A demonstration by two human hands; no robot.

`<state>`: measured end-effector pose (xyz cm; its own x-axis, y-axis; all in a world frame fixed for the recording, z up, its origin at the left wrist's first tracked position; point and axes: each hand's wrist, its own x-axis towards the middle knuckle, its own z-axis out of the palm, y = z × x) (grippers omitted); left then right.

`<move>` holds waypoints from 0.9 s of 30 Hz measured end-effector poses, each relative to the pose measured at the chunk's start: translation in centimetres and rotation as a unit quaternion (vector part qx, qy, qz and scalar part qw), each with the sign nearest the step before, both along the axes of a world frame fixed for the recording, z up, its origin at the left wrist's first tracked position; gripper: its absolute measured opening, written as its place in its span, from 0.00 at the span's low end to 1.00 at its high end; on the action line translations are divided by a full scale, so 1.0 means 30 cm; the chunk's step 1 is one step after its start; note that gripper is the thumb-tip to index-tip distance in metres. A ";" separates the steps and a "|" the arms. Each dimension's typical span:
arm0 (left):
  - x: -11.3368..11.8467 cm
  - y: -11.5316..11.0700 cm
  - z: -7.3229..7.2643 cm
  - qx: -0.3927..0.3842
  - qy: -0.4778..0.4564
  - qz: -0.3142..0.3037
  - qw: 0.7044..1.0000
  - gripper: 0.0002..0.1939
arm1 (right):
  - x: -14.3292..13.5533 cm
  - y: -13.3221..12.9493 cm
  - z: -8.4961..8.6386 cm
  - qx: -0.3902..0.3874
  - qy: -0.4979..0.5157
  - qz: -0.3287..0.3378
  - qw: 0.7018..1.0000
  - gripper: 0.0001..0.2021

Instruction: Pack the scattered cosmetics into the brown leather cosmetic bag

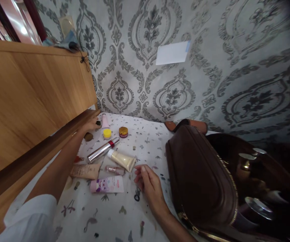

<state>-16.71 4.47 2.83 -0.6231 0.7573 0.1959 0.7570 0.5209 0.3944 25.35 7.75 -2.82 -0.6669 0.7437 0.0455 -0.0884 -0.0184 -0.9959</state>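
- Your left hand (pixel 92 124), in the head view, reaches to the far left beside the wooden panel (pixel 34 77). You have its fingers at a small dark item (pixel 98 123); whether they pinch it, I cannot tell.
- The pale pink tube (pixel 105 121) stands just right of that item, near the wall.
- Your right hand (pixel 148 183) rests at the middle, fingers loosely curled, just right of the cream tube (pixel 122 160) with its white cap to the left.
- Between your hands: a yellow-lidded jar (pixel 107 133), a gold-lidded jar (pixel 123 132) to its right, and a silver tube (pixel 102 150) lying slantwise, nearer you.
- Nearer still: a small clear-pink bottle (pixel 114 170), a beige tube (pixel 86 171) left of it, and a printed pink-and-white tube (pixel 107 185).
- At your right: an unzipped brown bag (pixel 197 178), bottles inside.
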 end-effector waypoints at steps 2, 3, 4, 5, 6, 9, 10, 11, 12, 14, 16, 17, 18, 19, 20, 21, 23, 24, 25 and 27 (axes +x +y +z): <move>0.039 0.035 0.019 0.008 0.019 -0.017 1.000 0.28 | 0.001 -0.001 0.007 0.005 0.001 0.005 1.000 0.29; 0.066 0.059 0.027 0.010 0.022 -0.036 0.999 0.27 | 0.002 -0.001 0.011 0.006 0.001 0.009 1.000 0.28; 0.098 0.087 0.031 0.010 0.024 -0.062 0.998 0.25 | 0.003 -0.001 0.013 0.007 0.001 0.011 1.000 0.28; 0.134 0.117 0.032 0.006 0.021 -0.095 0.995 0.24 | 0.003 -0.001 0.014 0.007 0.002 0.012 1.000 0.28; 0.173 0.148 0.030 -0.003 0.014 -0.134 0.991 0.24 | 0.004 -0.001 0.014 0.008 0.003 0.013 1.000 0.28; 0.286 0.221 0.005 -0.040 -0.012 -0.223 0.974 0.28 | 0.005 0.000 0.012 0.017 0.002 0.011 1.000 0.29; 0.317 0.236 -0.004 -0.052 -0.021 -0.237 0.970 0.30 | 0.006 0.000 0.011 0.021 0.002 0.012 1.000 0.29; 0.343 0.246 -0.011 -0.062 -0.029 -0.244 0.967 0.31 | 0.007 0.000 0.010 0.025 0.002 0.012 1.000 0.28; 0.366 0.250 -0.015 -0.068 -0.035 -0.245 0.967 0.31 | 0.007 0.000 0.009 0.030 0.002 0.012 0.999 0.28; 0.401 0.244 -0.009 -0.068 -0.046 -0.235 0.969 0.27 | 0.007 0.000 0.007 0.039 0.003 0.012 0.999 0.27; 0.435 0.223 0.016 -0.056 -0.057 -0.221 0.972 0.23 | 0.007 0.001 0.004 0.041 0.006 0.011 0.999 0.26; 0.455 0.208 0.034 -0.048 -0.065 -0.215 0.973 0.21 | 0.006 0.001 0.002 0.037 0.010 0.011 0.999 0.26; 0.480 0.190 0.054 -0.041 -0.074 -0.212 0.974 0.21 | 0.006 0.001 0.002 0.029 0.017 0.011 0.999 0.25; 0.509 0.169 0.075 -0.036 -0.085 -0.211 0.973 0.22 | 0.005 0.001 0.002 0.017 0.026 0.009 0.999 0.24; 0.544 0.147 0.094 -0.033 -0.096 -0.212 0.972 0.23 | 0.006 0.000 0.004 0.001 0.036 0.006 0.999 0.24; 0.584 0.123 0.110 -0.032 -0.109 -0.214 0.970 0.25 | 0.006 0.000 0.006 -0.017 0.048 0.000 0.999 0.24; 0.674 0.074 0.129 -0.027 -0.142 -0.220 0.965 0.29 | 0.008 -0.002 0.015 -0.049 0.070 -0.010 0.996 0.25; 0.723 0.050 0.130 -0.017 -0.166 -0.221 0.961 0.30 | 0.007 -0.003 0.021 -0.061 0.080 -0.013 0.995 0.26; 0.771 0.027 0.126 0.000 -0.183 -0.223 0.957 0.30 | 0.006 -0.005 0.026 -0.070 0.089 -0.014 0.993 0.27; 0.858 -0.014 0.106 0.038 -0.183 -0.221 0.957 0.29 | 0.001 -0.007 0.033 -0.086 0.106 -0.011 0.991 0.29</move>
<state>9.03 4.05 6.02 -0.2822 0.9550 0.0910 0.7000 0.1401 0.7003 25.37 7.52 -1.82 -0.6404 0.7662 0.0538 -0.2966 -0.1821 -0.9375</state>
